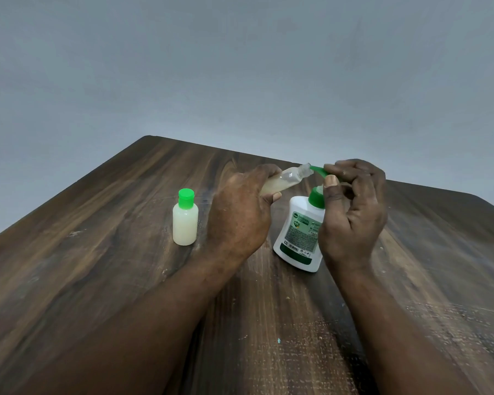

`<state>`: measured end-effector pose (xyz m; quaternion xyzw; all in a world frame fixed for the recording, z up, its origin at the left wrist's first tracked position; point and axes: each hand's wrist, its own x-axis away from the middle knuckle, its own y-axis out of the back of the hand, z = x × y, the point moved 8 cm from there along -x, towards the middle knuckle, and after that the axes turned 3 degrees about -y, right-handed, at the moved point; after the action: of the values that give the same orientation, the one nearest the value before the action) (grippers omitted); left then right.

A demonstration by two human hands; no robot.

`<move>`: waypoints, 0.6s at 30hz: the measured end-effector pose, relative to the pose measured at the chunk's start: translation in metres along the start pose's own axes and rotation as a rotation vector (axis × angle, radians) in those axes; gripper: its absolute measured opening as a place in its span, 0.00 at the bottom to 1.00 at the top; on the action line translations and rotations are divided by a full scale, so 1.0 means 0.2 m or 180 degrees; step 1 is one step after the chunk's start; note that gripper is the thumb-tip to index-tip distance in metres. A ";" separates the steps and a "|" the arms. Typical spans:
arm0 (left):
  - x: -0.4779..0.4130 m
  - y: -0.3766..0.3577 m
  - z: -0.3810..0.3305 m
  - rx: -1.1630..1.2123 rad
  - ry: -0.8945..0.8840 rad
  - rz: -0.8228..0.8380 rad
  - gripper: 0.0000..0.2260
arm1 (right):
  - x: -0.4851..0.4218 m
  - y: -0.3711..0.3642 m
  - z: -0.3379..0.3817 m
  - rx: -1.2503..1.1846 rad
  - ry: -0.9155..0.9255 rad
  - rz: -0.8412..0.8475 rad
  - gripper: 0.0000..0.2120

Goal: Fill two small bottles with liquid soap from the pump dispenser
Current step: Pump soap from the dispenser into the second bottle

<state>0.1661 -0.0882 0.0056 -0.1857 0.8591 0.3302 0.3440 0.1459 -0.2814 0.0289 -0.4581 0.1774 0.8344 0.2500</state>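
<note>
A white pump dispenser (300, 232) with a green pump head stands on the wooden table (97, 266). My right hand (351, 212) rests on the green pump head, thumb and fingers curled round it. My left hand (240, 212) grips a small clear bottle (285, 179), uncapped and tilted, its mouth held against the green nozzle tip. It is partly filled with pale soap. A second small bottle (185, 220), full of whitish soap and closed with a green cap, stands upright to the left of my left hand.
A plain grey wall rises behind the table. The table's far edge and corner lie just beyond the dispenser. Bare wood stretches to the left and right of my arms.
</note>
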 end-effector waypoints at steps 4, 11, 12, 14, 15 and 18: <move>0.00 0.00 0.00 -0.0016 -0.0020 -0.0014 0.16 | -0.01 0.00 0.02 -0.0158 -0.0067 0.0037 0.06; 0.00 0.01 0.00 -0.0106 0.0060 -0.0035 0.17 | -0.01 0.00 0.00 -0.0078 -0.0155 0.0101 0.09; 0.00 0.01 0.00 -0.0113 0.0074 -0.0038 0.17 | -0.01 0.00 0.01 0.0035 -0.0081 0.0092 0.10; 0.00 0.01 0.01 -0.0125 0.0066 -0.0035 0.17 | 0.00 0.00 0.03 0.0276 0.0138 0.0098 0.13; 0.00 0.00 0.01 -0.0132 0.0064 -0.0030 0.17 | 0.00 -0.01 0.04 0.0390 0.0269 0.0120 0.14; -0.01 0.00 0.02 -0.0151 0.0039 -0.0041 0.17 | 0.04 -0.04 0.04 0.0702 0.0555 0.0224 0.17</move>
<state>0.1693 -0.0853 0.0049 -0.2014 0.8520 0.3471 0.3363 0.1409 -0.2684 0.0256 -0.4921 0.3050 0.7752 0.2530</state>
